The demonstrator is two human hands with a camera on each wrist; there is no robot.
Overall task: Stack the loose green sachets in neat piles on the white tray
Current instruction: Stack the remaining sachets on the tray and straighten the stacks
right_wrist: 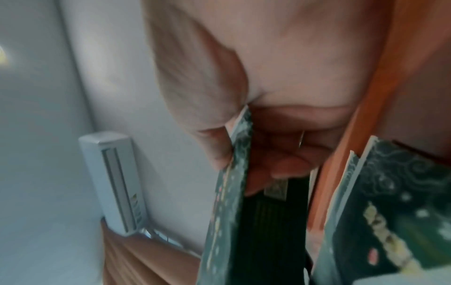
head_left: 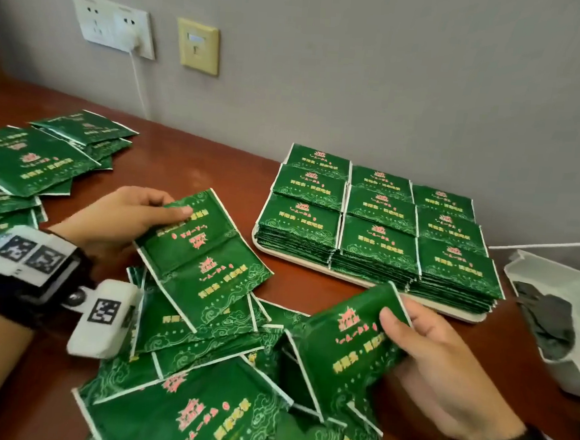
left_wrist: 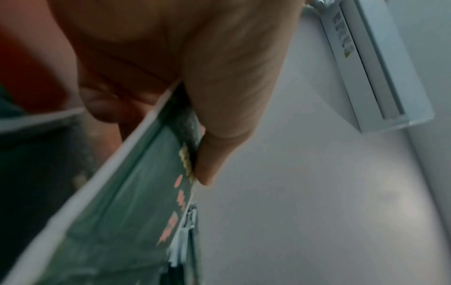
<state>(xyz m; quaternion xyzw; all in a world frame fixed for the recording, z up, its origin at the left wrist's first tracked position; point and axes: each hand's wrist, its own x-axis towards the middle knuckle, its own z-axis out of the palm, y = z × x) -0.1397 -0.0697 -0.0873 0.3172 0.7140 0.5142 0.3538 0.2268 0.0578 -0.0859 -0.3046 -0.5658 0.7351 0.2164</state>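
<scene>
Sachets fill both hands: the left hand [head_left: 124,215] pinches a small bunch [head_left: 204,248] by its top edge, thumb on the face, and the right hand [head_left: 433,360] grips another bunch [head_left: 345,340], thumb over its upper corner. Both are held just in front of the tray [head_left: 346,275], above a loose heap [head_left: 201,385]. Nine neat piles [head_left: 377,222] cover the tray; more loose sachets [head_left: 28,167] lie well left of it.

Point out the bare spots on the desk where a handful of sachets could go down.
Bare wood shows between the far-left heap and the white tray, along the wall. A smaller strip lies between the tray's near edge and the right hand. Crowded: the tray is fully covered by piles; the near heap fills the front.
</scene>
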